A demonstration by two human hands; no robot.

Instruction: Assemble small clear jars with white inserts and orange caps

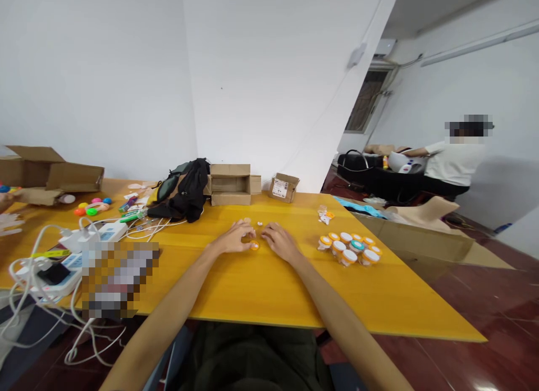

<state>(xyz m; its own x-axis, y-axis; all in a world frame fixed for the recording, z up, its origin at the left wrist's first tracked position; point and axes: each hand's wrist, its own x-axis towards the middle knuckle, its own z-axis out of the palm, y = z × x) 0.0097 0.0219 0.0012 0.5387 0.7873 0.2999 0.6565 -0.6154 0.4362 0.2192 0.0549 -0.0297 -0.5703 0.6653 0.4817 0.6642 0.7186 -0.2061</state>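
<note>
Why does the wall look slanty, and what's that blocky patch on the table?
Head view: the wide lens tilts the white wall edge; head view again: a pixelated mosaic patch hides something on the yellow wooden table; soft, even light leaves only faint shadows by the left hand and right hand; the glossy red floor shows glare.

An open cardboard box (230, 184) sits beside a black bag (187, 191), with coloured balls (92, 207) farther left.
</note>
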